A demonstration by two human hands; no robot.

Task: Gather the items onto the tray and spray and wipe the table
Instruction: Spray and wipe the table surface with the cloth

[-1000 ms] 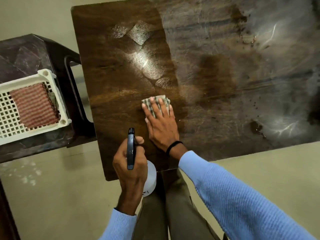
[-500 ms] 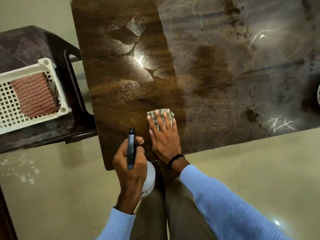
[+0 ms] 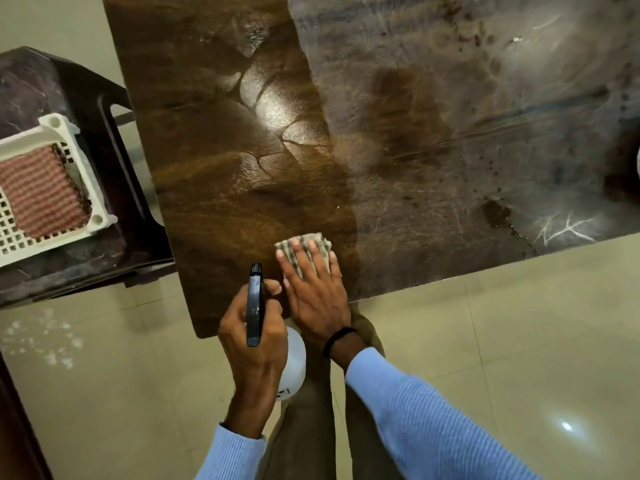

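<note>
My flat right hand [image 3: 317, 299] wipes the cloth [image 3: 304, 244] across the table's [image 3: 433, 140] wet left, my left hand [image 3: 254, 341] gripping the sprayer [image 3: 254, 306]; right side still streaky.

Light blue ribbed knit on both my arms here, left sleeve [image 3: 228, 455] and right sleeve [image 3: 426, 420], cuffs ending at the wrists. A thin black band [image 3: 337, 337] circles the wrist behind my right hand [image 3: 317, 296]. Olive-brown trousers [image 3: 304, 438] show between the sleeves.
</note>
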